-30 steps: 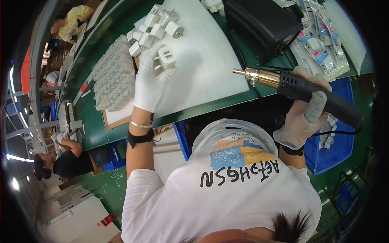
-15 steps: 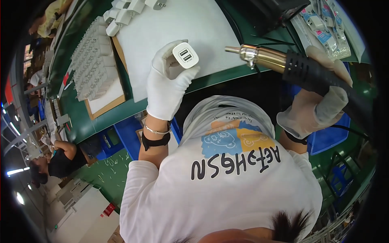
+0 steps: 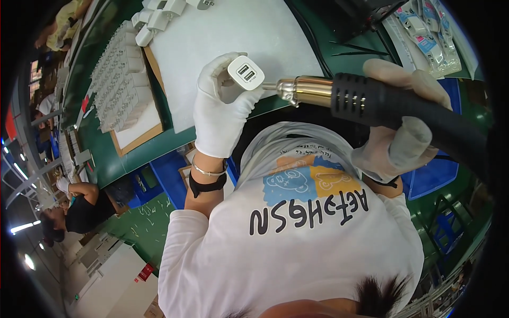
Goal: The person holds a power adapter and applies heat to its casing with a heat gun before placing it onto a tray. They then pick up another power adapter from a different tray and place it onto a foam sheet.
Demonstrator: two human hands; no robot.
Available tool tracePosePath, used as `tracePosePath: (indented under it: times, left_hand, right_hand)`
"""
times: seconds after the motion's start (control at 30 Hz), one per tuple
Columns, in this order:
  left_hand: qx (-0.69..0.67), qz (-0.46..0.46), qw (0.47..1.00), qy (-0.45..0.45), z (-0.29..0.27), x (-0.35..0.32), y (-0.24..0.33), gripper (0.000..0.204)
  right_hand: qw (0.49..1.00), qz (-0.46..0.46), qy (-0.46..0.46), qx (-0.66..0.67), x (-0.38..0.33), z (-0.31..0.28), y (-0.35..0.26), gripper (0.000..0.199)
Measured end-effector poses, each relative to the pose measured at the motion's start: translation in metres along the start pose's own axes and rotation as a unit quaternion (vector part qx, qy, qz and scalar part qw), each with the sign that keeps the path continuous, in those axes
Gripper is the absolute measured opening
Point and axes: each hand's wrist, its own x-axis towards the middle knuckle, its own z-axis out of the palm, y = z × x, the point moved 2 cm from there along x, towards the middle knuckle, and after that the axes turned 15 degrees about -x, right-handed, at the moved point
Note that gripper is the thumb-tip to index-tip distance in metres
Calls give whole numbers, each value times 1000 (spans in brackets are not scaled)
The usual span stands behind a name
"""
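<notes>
Left hand (image 3: 220,114) pinches a white charger (image 3: 245,72) at its fingertips, ports facing up, held above the white mat (image 3: 238,32). Right hand (image 3: 395,124) is wrapped tight around a heat gun (image 3: 371,103), brass nozzle almost touching the charger's side.

Rows of white chargers (image 3: 117,79) fill a wooden tray (image 3: 139,139) — beside it, a white mat (image 3: 233,32) on the green bench (image 3: 103,164).

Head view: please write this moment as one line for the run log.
left hand: holds white charger, ports up | right hand: grips heat gun | nozzle: at charger's side | white mat: more chargers at far edge
</notes>
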Motion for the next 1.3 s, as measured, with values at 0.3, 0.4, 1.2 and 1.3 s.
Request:
tracePosePath:
  times: [0.3,0.4,1.2,1.3]
  left_hand:
    - [33,-9,999,14,3,2,3,55]
    - [83,10,996,-7,1,4,3,55]
    - [11,-18,997,-70,-3,8,9,64]
    - [-9,-27,998,-51,-4,8,6,63]
  right_hand:
    - [997,-48,-14,66,2,8,2,45]
    - [995,-61,-15,83,2,10,4,44]
    - [997,45,29,50,9,-2,2,50]
    - [995,58,51,69,9,1,-1,47]
